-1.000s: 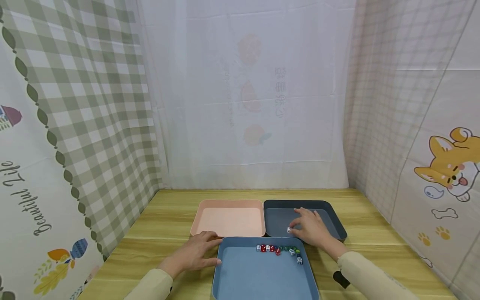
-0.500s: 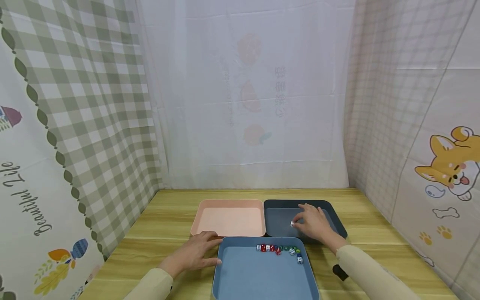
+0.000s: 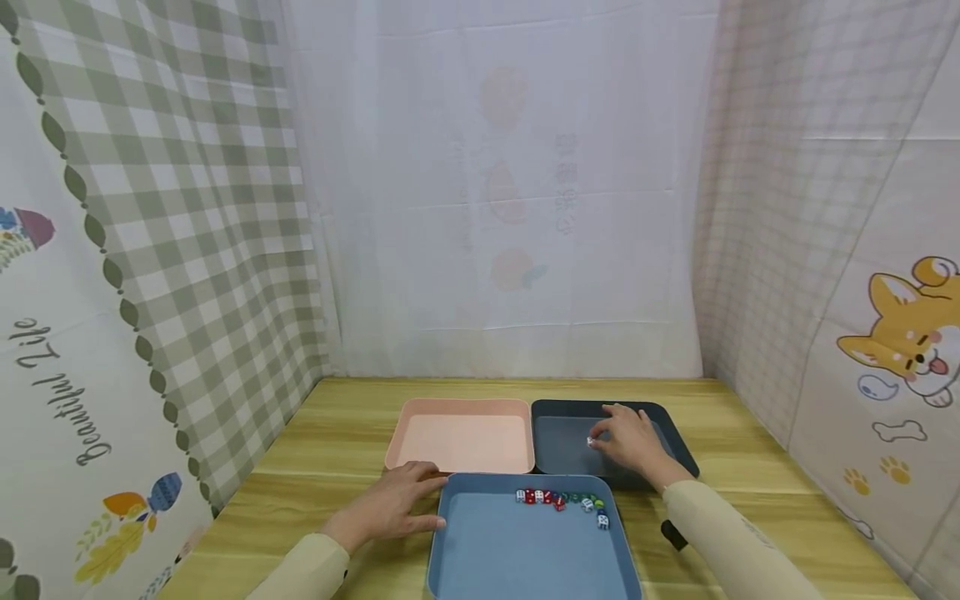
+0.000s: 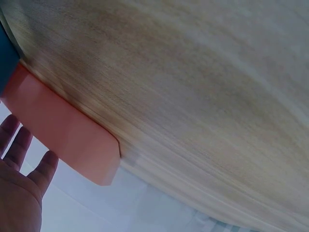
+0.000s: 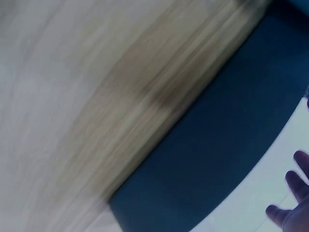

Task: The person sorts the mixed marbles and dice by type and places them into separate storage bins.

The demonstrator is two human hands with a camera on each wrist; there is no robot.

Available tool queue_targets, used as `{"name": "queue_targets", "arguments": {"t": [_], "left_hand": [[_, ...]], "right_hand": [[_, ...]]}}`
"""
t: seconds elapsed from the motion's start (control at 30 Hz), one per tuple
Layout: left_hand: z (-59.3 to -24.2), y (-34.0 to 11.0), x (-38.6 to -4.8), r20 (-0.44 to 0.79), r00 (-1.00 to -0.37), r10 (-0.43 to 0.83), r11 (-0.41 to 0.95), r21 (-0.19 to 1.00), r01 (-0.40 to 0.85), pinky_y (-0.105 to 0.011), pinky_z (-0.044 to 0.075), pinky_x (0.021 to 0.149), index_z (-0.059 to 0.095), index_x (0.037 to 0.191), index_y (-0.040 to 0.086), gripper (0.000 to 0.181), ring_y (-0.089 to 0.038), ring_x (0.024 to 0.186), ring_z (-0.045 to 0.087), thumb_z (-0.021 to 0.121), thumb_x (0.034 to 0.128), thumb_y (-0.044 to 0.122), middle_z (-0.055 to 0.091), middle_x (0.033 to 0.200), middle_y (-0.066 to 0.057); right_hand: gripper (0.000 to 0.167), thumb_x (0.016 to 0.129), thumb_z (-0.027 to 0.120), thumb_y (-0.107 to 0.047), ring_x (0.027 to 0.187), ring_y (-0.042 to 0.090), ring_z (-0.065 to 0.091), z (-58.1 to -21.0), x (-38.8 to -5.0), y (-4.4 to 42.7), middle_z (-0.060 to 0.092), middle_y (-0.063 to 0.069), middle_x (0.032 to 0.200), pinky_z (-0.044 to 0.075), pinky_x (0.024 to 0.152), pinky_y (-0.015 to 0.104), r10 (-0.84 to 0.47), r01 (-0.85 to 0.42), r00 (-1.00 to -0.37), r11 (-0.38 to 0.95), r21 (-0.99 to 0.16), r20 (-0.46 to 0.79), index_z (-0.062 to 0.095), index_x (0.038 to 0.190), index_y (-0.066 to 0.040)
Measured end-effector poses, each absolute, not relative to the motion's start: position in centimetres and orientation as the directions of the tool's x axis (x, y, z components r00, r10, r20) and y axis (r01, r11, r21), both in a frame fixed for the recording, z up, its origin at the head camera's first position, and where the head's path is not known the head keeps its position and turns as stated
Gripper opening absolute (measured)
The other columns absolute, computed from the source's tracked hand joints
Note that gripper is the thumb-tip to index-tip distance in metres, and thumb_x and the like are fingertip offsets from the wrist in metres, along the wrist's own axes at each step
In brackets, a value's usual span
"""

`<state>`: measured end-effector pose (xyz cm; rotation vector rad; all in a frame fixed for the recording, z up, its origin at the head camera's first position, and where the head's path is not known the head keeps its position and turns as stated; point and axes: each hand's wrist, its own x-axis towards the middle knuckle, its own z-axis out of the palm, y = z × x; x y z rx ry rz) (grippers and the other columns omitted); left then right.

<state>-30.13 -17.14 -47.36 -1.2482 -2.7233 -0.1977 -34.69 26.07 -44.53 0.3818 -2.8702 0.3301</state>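
Note:
My right hand pinches a small white die between thumb and index finger, over the dark navy tray. In the right wrist view, several spread fingers show above that tray's side wall, and the die is out of sight. Relaxed and holding nothing, my left hand is at the upper left corner of the blue tray. Several dice line that tray's far right part: white and red ones, such as a red die, plus green ones and a white die nearest me.
A pink tray stands left of the navy one, both behind the blue tray. The wooden table reaches back to a white curtain. A green checked cloth hangs at left, a dog-print cloth at right.
Still pinching the die, my right hand has moved farther back and slightly right over the navy tray. My left hand stays beside the blue tray. The head view has shifted slightly.

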Motion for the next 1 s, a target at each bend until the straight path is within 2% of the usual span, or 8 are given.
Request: {"name": "queue_targets", "arguments": {"t": [0.27,0.47,0.6,0.73,1.0], "left_hand": [[-47.1,-16.9,-30.0,0.178,-0.644,0.744,0.645,0.058,0.762,-0.05,0.041,0.103,0.056,0.142,0.01,0.066,-0.027,0.125,0.049,0.058,0.0945,0.057,0.052,0.135,-0.009],[-47.0,-17.0,-29.9,0.177,-0.644,0.744,0.645,0.06,0.761,-0.051,0.041,0.102,0.056,0.142,0.01,0.067,-0.027,0.126,0.049,0.055,0.0954,0.059,0.052,0.136,-0.008],[-46.9,-16.9,-29.9,0.148,-0.665,0.732,0.662,0.075,0.745,-0.05,0.04,0.104,0.055,0.143,0.012,0.07,-0.026,0.128,0.048,0.051,0.0949,0.063,0.051,0.137,-0.007],[-46.7,-16.7,-29.8,0.137,-0.674,0.726,0.67,0.083,0.738,-0.05,0.04,0.104,0.055,0.143,0.011,0.07,-0.027,0.128,0.048,0.053,0.0944,0.062,0.051,0.138,-0.008],[-46.8,-16.8,-29.8,0.138,-0.675,0.725,0.672,0.073,0.737,-0.05,0.04,0.104,0.055,0.143,0.011,0.068,-0.027,0.128,0.048,0.056,0.0942,0.059,0.051,0.138,-0.009]], "right_hand": [[0.009,0.084,0.079,-0.021,0.13,0.051,0.04,-45.5,-35.2,27.0,0.053,0.029,0.136,0.024,0.102,0.073,-0.255,-0.302,-0.936,0.936,-0.18,0.243,0.079,0.091,-0.016],[0.01,0.084,0.079,-0.021,0.131,0.051,0.041,-46.2,-35.4,26.9,0.053,0.029,0.136,0.025,0.102,0.073,-0.248,-0.298,-0.935,0.936,-0.185,0.254,0.079,0.092,-0.014],[0.017,0.085,0.078,-0.022,0.129,0.05,0.043,-46.3,-35.4,26.5,0.053,0.029,0.136,0.026,0.102,0.073,-0.249,-0.296,-0.936,0.938,-0.178,0.248,0.079,0.099,-0.013],[0.025,0.086,0.078,-0.022,0.128,0.048,0.044,-46.4,-35.4,26.4,0.052,0.028,0.137,0.027,0.102,0.072,-0.238,-0.282,-0.941,0.944,-0.172,0.241,0.078,0.109,-0.012],[0.024,0.085,0.078,-0.023,0.127,0.049,0.045,-46.8,-35.4,27.0,0.052,0.029,0.137,0.026,0.102,0.073,-0.221,-0.274,-0.942,0.941,-0.198,0.252,0.078,0.107,-0.013]]}}
